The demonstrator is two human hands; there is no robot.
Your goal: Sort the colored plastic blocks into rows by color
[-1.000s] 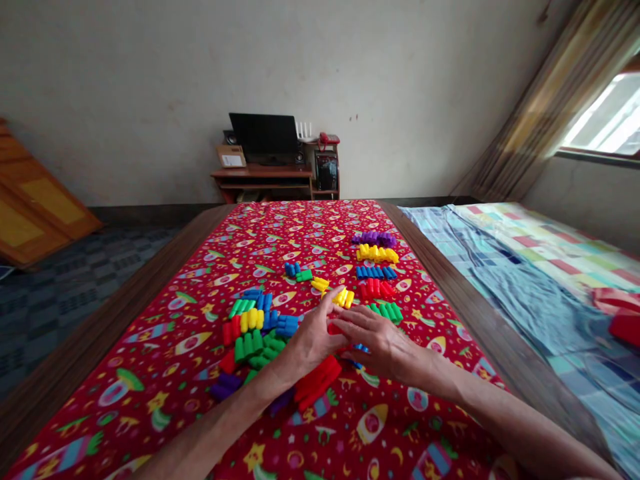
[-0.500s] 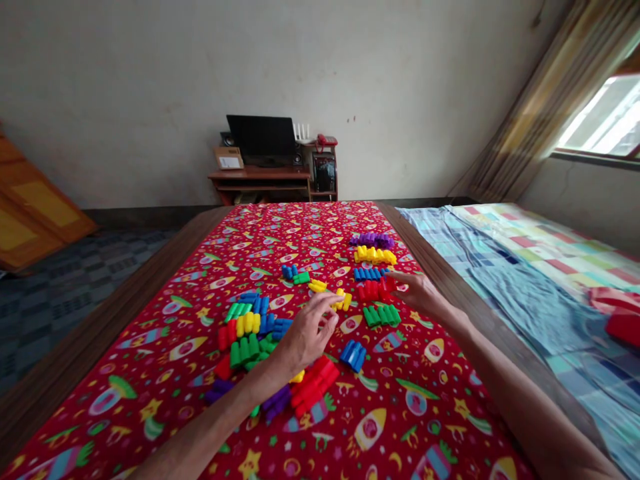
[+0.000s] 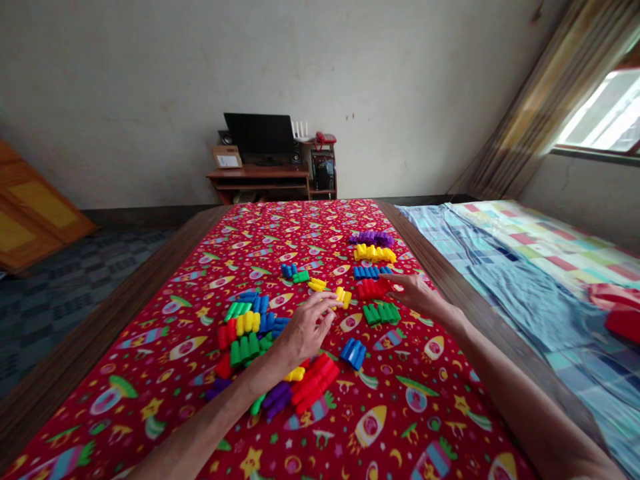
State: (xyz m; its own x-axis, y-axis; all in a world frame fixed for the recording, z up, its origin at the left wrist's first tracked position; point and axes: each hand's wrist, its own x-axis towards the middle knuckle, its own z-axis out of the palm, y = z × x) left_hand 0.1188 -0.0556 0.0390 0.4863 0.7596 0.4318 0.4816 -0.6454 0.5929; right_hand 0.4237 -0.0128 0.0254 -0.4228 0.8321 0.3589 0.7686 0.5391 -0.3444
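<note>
Red blocks [image 3: 373, 289] lie in the sorted column on the patterned cloth [image 3: 150, 373] | right hand [image 3: 417, 293] fingertips touching them, loosely open, gripping nothing | left hand [image 3: 303, 331] half-curled, empty, over the mixed pile [image 3: 250, 330] | blue block [image 3: 353, 353] just beside.

A plain pale wall [image 3: 150, 87] backs a small wooden desk [image 3: 260, 175] carrying a dark monitor [image 3: 259, 133], while daylight enters a curtained window [image 3: 600, 113] at right above a checked bedsheet [image 3: 525, 267], and dark patterned flooring [image 3: 60, 287] lies left.
</note>
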